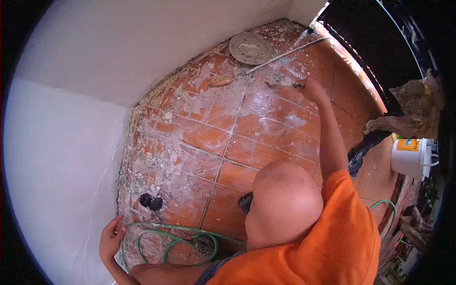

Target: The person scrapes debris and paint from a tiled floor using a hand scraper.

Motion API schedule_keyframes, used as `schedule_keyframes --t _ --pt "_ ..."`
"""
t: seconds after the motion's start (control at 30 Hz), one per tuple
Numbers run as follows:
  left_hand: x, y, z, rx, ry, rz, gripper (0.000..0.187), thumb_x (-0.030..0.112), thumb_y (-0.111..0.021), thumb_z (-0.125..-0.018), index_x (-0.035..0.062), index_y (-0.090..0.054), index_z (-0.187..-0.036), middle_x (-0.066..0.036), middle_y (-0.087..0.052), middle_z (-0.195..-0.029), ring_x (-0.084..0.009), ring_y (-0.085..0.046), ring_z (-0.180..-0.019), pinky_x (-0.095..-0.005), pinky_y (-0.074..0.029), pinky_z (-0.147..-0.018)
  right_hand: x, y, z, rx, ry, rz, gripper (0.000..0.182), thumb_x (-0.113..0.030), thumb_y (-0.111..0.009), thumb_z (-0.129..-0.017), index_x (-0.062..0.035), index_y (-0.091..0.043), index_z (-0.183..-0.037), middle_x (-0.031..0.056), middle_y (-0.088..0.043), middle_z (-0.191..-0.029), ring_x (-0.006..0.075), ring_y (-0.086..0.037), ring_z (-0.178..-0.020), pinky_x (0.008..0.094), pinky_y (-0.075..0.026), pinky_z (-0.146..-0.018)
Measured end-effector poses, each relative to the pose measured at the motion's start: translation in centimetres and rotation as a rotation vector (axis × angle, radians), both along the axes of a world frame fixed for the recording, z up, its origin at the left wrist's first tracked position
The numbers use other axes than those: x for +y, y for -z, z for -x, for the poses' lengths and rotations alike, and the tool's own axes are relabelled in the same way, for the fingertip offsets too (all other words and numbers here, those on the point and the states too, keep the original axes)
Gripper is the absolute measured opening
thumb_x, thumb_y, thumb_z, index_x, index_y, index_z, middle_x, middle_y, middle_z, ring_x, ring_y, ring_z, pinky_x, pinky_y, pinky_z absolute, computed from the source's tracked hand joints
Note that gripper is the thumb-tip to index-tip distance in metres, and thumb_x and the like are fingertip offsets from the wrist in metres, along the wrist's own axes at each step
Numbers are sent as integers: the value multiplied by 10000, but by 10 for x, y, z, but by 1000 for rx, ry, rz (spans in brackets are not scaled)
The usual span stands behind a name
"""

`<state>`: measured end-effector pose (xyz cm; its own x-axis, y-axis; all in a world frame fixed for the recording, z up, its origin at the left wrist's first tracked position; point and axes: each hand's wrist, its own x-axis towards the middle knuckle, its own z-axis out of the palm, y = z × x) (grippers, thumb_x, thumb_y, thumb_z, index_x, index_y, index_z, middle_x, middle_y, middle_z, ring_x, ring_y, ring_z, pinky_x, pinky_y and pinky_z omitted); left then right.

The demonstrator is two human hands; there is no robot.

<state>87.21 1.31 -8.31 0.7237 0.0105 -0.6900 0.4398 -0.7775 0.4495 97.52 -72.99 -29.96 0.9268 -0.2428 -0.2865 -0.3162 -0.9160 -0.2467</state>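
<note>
My right hand is stretched out over the tiled floor, closed on the dark handle of a small scraper. The scraper's thin blade points left, low over whitish residue on the tiles. At the lower left, my left hand is beside the white wall. Its fingers are loosely bent and apart, with nothing visible between them. Two small black lumps lie on the floor just above and to the right of that hand.
A round, dirty lid lies by the wall, beside a thin white strip. A yellowish piece is nearby. Green hose loops at lower left. On the right stand a white bucket and crumpled sacking.
</note>
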Motion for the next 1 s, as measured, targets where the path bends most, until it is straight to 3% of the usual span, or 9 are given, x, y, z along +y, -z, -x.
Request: schedule_keyframes --t 0.1,0.2,0.43,0.5,0.53,0.7,0.83,0.93,1.0 --pt "-11 1 -3 12 -43 24 430 39 -612 -830 24 -538 -1254 2 -561 -826 -95 -506 -774 -237 -423 -720 -5 21 -23 -129 -172 -81 295 -276 -626 -796 -161 -680 -1062 182 -656 -983 358 -630 -906 438 -496 -799" --pt "-15 0 -4 21 15 -36 432 36 -614 -832 25 -536 -1257 1 -565 -837 -97 -513 -785 -236 -425 -721 9 29 -54 44 -105 -66 314 -272 -611 -802 -158 -666 -1090 187 -648 -1010 355 -617 -948 438 -488 -827" --pt "-29 2 -4 37 21 -2 429 23 -602 -837 24 -533 -1261 -3 -578 -861 -92 -528 -809 -235 -434 -739 -2 28 -65 1 -283 12 317 -260 -592 -804 -124 -660 -1082 191 -647 -1002 378 -612 -939 441 -486 -832" --pt "-31 6 -7 44 11 27 431 16 -598 -836 21 -531 -1262 -4 -580 -867 -93 -534 -813 -234 -438 -746 2 26 -65 -49 -250 -159 311 -267 -581 -810 -136 -664 -1079 197 -645 -1003 374 -611 -943 444 -486 -831" --pt "-31 7 -8 54 32 21 432 6 -592 -836 19 -529 -1263 -6 -581 -873 -95 -538 -816 -233 -439 -754 12 19 -57 -58 -253 -44 285 -229 -614 -823 -95 -657 -1071 210 -648 -953 397 -619 -871 454 -482 -782" --pt "-35 6 -9 25 36 27 433 -14 -580 -836 22 -528 -1264 -7 -581 -874 -99 -543 -815 -231 -439 -762 33 20 -48 -50 -208 53 317 -244 -582 -837 -110 -632 -1120 205 -640 -992 388 -609 -917 477 -476 -801" --pt "-37 10 -7 28 48 16 429 -13 -588 -824 23 -542 -1248 -4 -582 -866 -97 -542 -806 -227 -439 -754 64 54 -98 -60 -325 47 314 -279 -541 -855 -77 -639 -1074 209 -646 -972 373 -614 -937 471 -485 -820" --pt "-40 -2 -3 31 37 -35 428 -9 -594 -815 20 -548 -1239 -7 -584 -857 -96 -543 -799 -225 -439 -744 117 33 -127 -7 -279 28 277 -213 -546 -781 4 -675 -896 219 -661 -931 371 -640 -900 464 -510 -791" --pt "-41 -8 4 33 19 -69 428 -7 -595 -812 16 -550 -1237 -9 -586 -853 -94 -543 -798 -224 -439 -739 138 25 -136 -76 -323 4 273 -204 -545 -776 7 -676 -888 221 -661 -925 375 -643 -887 463 -513 -782"
